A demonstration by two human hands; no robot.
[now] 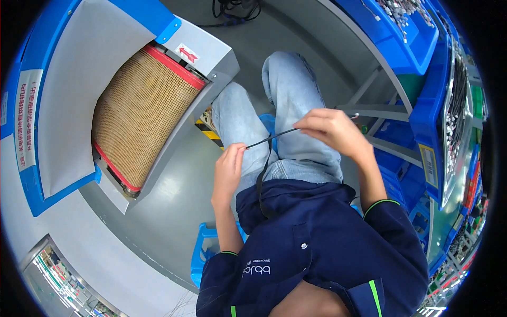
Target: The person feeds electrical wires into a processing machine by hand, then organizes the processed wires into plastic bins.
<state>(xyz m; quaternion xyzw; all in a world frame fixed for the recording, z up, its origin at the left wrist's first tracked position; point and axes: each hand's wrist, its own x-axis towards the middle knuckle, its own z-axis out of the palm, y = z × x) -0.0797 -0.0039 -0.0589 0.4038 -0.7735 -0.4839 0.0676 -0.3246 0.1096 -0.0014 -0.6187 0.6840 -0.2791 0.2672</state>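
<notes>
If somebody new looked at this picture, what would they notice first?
Probably the big brown mesh conveyor belt with red edges, at the upper left beside a bright blue frame. Next, in the middle, the person's left hand and right hand hold a thin black cable stretched above the light blue jeans. The blue bin of small wires at the upper right stands out too.
</notes>
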